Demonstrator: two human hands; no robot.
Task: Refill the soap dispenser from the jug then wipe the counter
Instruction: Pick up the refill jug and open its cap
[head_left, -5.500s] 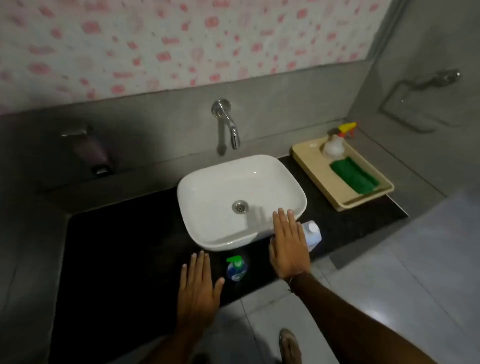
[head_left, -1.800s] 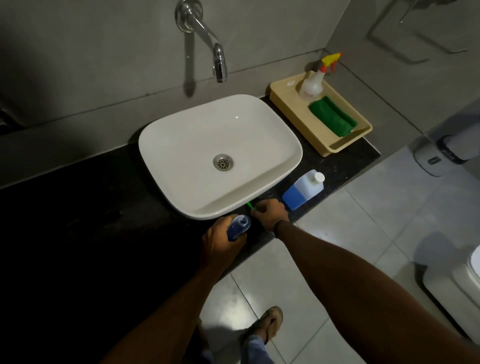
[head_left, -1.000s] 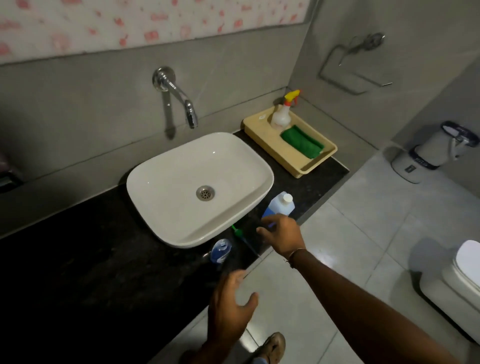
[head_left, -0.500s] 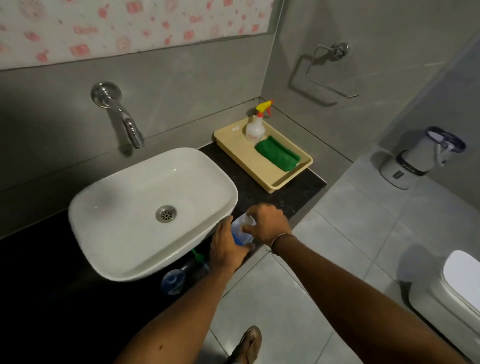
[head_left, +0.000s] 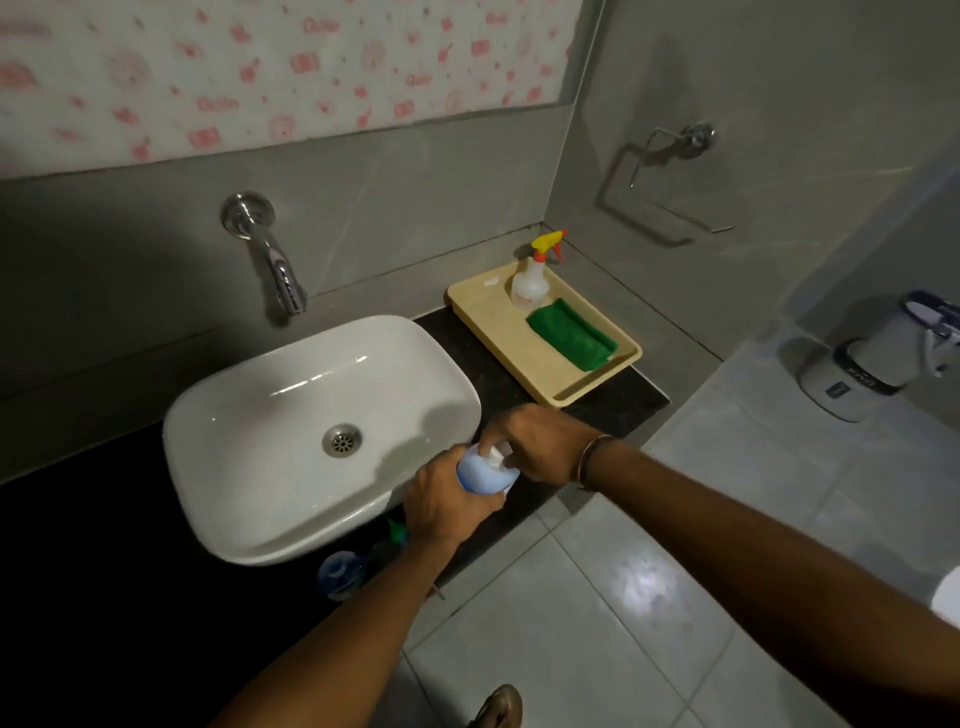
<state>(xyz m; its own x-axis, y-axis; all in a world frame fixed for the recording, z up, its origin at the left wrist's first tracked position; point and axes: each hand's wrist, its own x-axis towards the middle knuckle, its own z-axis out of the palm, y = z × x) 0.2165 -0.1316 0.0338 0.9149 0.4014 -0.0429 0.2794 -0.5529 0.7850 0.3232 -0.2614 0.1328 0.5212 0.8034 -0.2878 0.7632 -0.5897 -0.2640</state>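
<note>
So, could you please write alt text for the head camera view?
The left hand grips a blue plastic jug beside a white basin while the right hand holds its white cap.

You are standing in a bathroom, most likely in a home. The landmark is the white vessel basin (head_left: 317, 436) sitting on a dark stone counter (head_left: 93, 561). Behind the basin a chrome tap (head_left: 275, 270) comes straight out of the grey tiled wall, and above that runs pink-patterned wall covering (head_left: 260, 67). To the right of the basin a beige tray (head_left: 561, 379) carries a spray bottle (head_left: 530, 280) and a folded green cloth (head_left: 571, 332). Further right, a chrome towel ring (head_left: 670, 150) hangs on the side wall, over pale floor tiles (head_left: 597, 623).
</note>
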